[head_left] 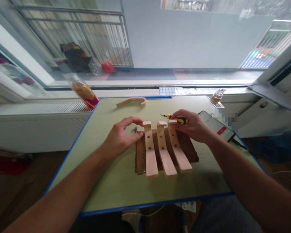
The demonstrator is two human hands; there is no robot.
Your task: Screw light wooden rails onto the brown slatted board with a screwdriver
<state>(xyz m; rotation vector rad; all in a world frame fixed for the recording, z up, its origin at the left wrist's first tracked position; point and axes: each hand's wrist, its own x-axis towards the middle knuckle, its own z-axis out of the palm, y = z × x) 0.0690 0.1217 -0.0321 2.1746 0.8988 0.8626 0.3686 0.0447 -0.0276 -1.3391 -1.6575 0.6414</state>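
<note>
Three pale wooden hooks [162,145] lie side by side across a brown, ragged-edged board [141,157] on the table, each with dark screw heads or holes in its shaft. My left hand [121,137] grips the upper end of the leftmost hook [151,161], thumb near the board's left edge. My right hand [192,126] is closed round a yellow and black screwdriver [181,119], its tip pointing left above the board. Those fingers also come close to the rightmost hook [181,158]; contact is unclear. A small metal piece [135,129] shows beside my left thumb.
Another curved wooden hook [132,101] lies at the back of the blue-edged table [106,191]. A phone or tablet [214,124] rests on the right side. A drink bottle [83,92] stands back left, and a smaller bottle [217,96] at back right, by the window.
</note>
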